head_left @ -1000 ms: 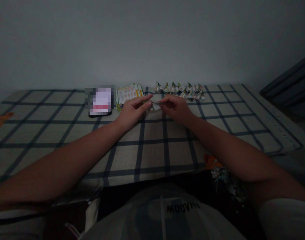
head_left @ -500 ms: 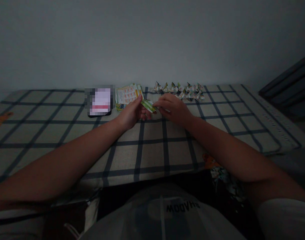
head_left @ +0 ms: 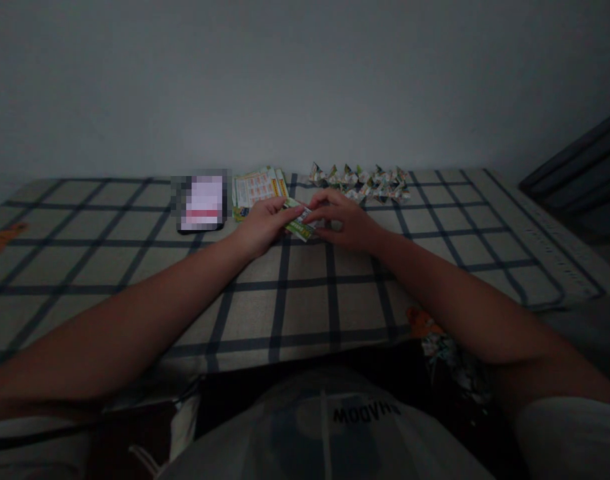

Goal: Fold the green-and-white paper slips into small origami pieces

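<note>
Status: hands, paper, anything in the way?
Left hand and right hand both pinching paper slip over checked cloth. Leaflets, phone behind left; folded papers behind right. Neither blocks.

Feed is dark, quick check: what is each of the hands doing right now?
The left hand: closed, pinching the folded paper.
The right hand: closed, pinching the same folded paper.

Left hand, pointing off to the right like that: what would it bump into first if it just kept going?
Most likely the right hand. The left hand and it pinch opposite ends of the folded green paper, so they nearly touch; the dim picture leaves depth uncertain.
</note>
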